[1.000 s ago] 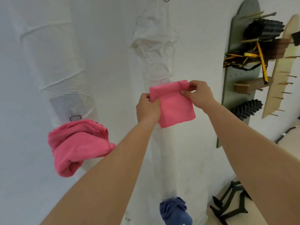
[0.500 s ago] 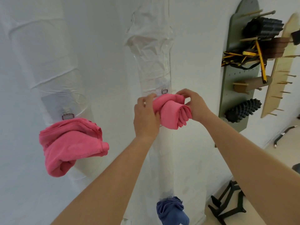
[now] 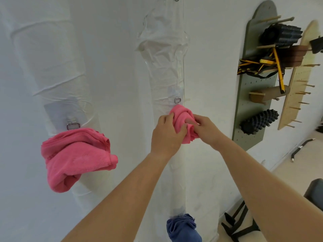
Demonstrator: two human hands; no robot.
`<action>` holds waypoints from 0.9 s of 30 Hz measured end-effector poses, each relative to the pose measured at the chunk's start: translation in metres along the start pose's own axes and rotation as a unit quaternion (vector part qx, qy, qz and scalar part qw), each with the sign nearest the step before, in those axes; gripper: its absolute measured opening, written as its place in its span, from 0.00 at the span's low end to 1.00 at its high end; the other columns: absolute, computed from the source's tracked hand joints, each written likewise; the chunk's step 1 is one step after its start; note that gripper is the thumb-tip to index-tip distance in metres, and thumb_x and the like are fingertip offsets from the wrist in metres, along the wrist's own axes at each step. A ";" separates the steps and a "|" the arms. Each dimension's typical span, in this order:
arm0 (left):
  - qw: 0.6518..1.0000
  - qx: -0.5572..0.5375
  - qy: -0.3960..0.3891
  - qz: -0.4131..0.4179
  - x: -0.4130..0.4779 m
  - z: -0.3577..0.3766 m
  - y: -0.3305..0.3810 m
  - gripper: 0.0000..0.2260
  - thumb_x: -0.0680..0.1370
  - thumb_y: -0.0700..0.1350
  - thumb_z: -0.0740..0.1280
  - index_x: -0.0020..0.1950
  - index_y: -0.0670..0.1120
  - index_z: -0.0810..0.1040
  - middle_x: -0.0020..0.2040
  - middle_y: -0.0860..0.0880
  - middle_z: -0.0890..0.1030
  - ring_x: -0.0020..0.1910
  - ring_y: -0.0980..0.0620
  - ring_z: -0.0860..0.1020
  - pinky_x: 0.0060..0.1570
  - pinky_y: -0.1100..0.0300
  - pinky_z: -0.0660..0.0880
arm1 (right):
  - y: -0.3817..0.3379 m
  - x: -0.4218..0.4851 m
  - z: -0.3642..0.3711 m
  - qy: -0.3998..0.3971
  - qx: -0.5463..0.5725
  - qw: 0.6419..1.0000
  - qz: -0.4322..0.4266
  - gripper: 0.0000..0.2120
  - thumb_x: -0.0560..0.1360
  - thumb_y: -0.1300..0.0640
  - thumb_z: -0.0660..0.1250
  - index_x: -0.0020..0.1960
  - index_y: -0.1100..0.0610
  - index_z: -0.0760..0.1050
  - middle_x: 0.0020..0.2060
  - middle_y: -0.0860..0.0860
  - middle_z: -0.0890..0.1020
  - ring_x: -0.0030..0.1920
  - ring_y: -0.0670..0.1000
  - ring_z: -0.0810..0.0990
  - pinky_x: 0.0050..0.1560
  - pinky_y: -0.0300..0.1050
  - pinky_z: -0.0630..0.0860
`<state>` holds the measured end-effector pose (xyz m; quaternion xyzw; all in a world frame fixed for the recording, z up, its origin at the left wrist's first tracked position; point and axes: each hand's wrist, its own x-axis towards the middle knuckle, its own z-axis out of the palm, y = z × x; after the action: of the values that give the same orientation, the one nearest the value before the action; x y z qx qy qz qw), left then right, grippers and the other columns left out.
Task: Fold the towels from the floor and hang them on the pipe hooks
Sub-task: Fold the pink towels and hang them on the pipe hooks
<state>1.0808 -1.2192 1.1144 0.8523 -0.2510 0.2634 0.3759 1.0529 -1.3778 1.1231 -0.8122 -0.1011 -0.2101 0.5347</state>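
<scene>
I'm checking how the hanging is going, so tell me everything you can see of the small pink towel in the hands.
The small pink terry-cloth towel is bunched into a soft wad of folds. It sits against the white plastic-wrapped pipe, just below a small metal ring hook; whether it is hooked cannot be seen. The left hand grips its left side; the right hand pinches its right folds.

Bright, even daylight; soft shadows, wide-angle bending at edges.
</scene>
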 end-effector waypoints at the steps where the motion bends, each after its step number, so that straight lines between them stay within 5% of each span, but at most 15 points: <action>1: 1.000 0.006 0.002 0.006 0.003 -0.001 -0.001 0.22 0.79 0.59 0.64 0.69 0.50 0.73 0.57 0.50 0.75 0.49 0.51 0.75 0.47 0.61 0.67 | 0.002 0.001 0.004 0.015 -0.001 1.000 -0.001 0.08 0.81 0.63 0.61 0.48 0.60 0.78 0.34 0.55 0.79 0.30 0.50 0.75 0.31 0.40 0.74; 7: 1.000 -0.013 0.019 -0.006 0.011 -0.004 0.002 0.09 0.79 0.52 0.66 0.53 0.47 0.79 0.45 0.51 0.75 0.41 0.51 0.73 0.42 0.60 0.66 | 0.001 0.009 0.010 0.069 -0.052 0.996 0.011 0.06 0.80 0.61 0.63 0.47 0.57 0.78 0.35 0.53 0.80 0.32 0.49 0.75 0.30 0.39 0.73; 14: 0.999 -0.003 -0.027 -0.019 0.002 -0.016 0.011 0.18 0.80 0.56 0.62 0.67 0.51 0.75 0.57 0.49 0.75 0.50 0.49 0.77 0.47 0.54 0.75 | -0.021 -0.003 0.004 0.034 -0.076 0.996 0.043 0.07 0.80 0.54 0.64 0.54 0.56 0.78 0.38 0.51 0.82 0.36 0.50 0.79 0.39 0.45 0.77; 19: 0.999 0.026 -0.041 -0.013 -0.004 -0.043 0.025 0.17 0.78 0.58 0.60 0.64 0.55 0.75 0.58 0.52 0.78 0.56 0.48 0.77 0.49 0.51 0.77 | -0.046 -0.011 -0.004 0.072 -0.077 0.994 0.042 0.09 0.76 0.58 0.64 0.55 0.59 0.76 0.40 0.56 0.79 0.32 0.55 0.76 0.36 0.53 0.76; 20: 0.999 0.024 -0.042 -0.012 -0.004 -0.050 0.029 0.16 0.78 0.57 0.60 0.63 0.54 0.75 0.59 0.53 0.78 0.57 0.48 0.77 0.49 0.53 0.76 | -0.051 -0.011 -0.005 0.086 -0.093 0.991 0.046 0.13 0.75 0.57 0.64 0.58 0.60 0.75 0.44 0.58 0.79 0.35 0.56 0.77 0.39 0.56 0.77; 23: 0.998 0.029 -0.049 -0.026 -0.006 -0.069 0.040 0.16 0.79 0.50 0.61 0.66 0.47 0.74 0.64 0.49 0.77 0.62 0.47 0.75 0.51 0.58 0.69 | -0.067 -0.012 -0.010 0.122 -0.215 0.966 0.073 0.28 0.77 0.47 0.63 0.75 0.54 0.65 0.71 0.55 0.70 0.65 0.56 0.75 0.65 0.54 0.73; 27: 0.997 0.042 -0.056 -0.027 -0.013 -0.096 0.054 0.18 0.80 0.48 0.61 0.69 0.44 0.72 0.69 0.46 0.74 0.67 0.44 0.72 0.58 0.53 0.70 | -0.096 -0.025 -0.009 0.103 -0.272 0.954 0.078 0.29 0.77 0.48 0.61 0.77 0.51 0.64 0.74 0.54 0.67 0.70 0.58 0.70 0.67 0.54 0.70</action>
<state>1.0130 -1.1740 1.1888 0.8873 -0.2372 0.2153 0.3319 0.9912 -1.3450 1.1942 -0.9062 0.0793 -0.2699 0.3158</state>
